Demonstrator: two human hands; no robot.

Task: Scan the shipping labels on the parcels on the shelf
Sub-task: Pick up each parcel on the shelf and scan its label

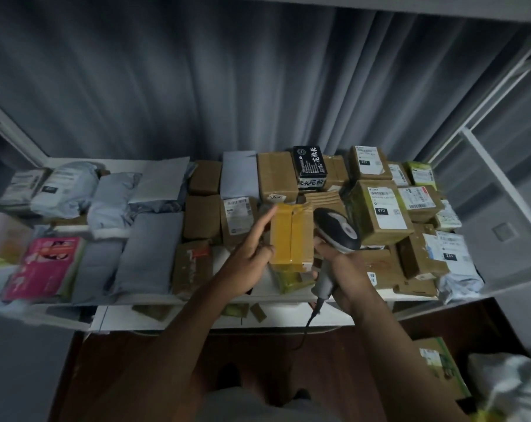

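A white shelf [288, 296] is packed with cardboard parcels and grey mailer bags. In the middle front stands a small box sealed with yellow tape [291, 236], no label showing on its upper face. My left hand [252, 254] holds this box at its left side, thumb against it and fingers stretched forward along its edge. My right hand [340, 269] grips the handle of a grey and black barcode scanner [337, 229], its head just right of the taped box. A box with a white label marked 010 [380, 211] sits right of the scanner.
Grey mailer bags [148, 254] and a pink packet [44, 266] fill the shelf's left half. Labelled boxes [419, 199] crowd the right, with a black printed box [311, 166] at the back. Grey curtain behind. The scanner's cable [309, 324] hangs below the shelf edge. More parcels [440, 367] lie lower right.
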